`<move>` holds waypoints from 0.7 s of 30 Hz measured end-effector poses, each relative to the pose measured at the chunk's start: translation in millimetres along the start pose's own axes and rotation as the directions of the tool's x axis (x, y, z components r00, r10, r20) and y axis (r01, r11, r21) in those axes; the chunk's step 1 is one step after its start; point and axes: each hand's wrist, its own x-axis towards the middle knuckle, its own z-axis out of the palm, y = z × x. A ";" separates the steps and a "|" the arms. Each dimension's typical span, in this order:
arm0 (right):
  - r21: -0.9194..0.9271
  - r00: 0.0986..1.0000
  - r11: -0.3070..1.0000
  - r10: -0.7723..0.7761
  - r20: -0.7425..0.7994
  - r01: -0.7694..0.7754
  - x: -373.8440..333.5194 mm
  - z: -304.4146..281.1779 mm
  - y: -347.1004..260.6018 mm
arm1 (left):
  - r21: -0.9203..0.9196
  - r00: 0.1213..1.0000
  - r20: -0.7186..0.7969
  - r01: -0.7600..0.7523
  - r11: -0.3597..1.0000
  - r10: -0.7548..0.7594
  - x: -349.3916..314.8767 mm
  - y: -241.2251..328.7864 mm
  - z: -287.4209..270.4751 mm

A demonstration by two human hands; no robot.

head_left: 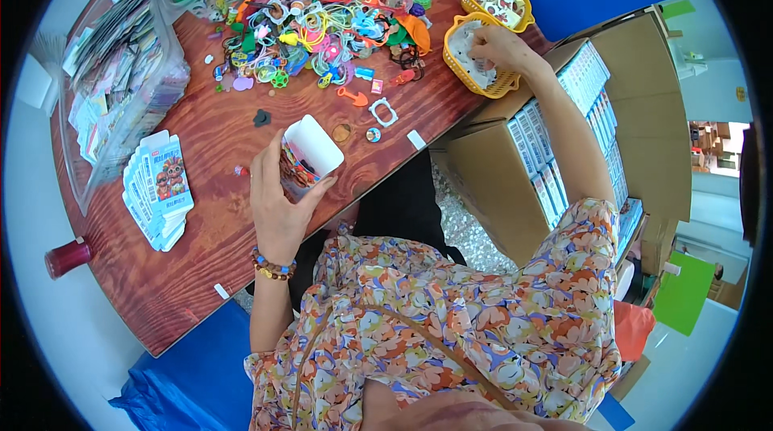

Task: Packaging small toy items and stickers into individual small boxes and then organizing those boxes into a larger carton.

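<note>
My left hand (278, 197) is wrapped round a small open carton (317, 147), held tilted above the near edge of the table. Its white inner flap stands up, and colourful small things show at its mouth. Off to the right, my right hand (501, 51) reaches down into the nearer yellow plastic basket (509, 85). Its fingertips are drawn together among small whitish pieces (462, 38); what they pinch is hidden. Right behind it, a second yellow basket (528, 17) holds small printed pieces.
A heap of colourful trinkets and cords (322, 32) covers the back of the wooden table (217, 222). Fanned flat cartons (161, 189) lie at left, beside a clear bag of printed packets (121, 77). At right stands a cardboard box (483, 181) packed with filled cartons (584, 81).
</note>
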 end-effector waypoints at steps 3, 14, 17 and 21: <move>-0.222 0.981 0.973 -0.104 -0.166 0.065 -13.4 2.3 -6.1 | 0.009 1.000 0.016 0.009 1.000 -0.010 1.2 -2.4 3.6; 0.382 0.988 0.911 -0.146 -0.058 0.157 -13.1 -14.1 11.2 | 0.045 0.997 0.081 -0.020 0.999 0.016 3.7 1.9 6.5; 0.454 0.991 0.882 -0.133 -0.022 0.129 -15.9 -14.6 14.2 | 0.029 0.996 0.084 -0.030 0.999 0.028 5.8 3.1 10.5; 0.221 0.999 0.975 -0.045 0.028 0.037 -25.9 -9.9 -7.1 | 0.044 0.994 0.102 -0.050 0.998 0.046 5.2 6.9 13.6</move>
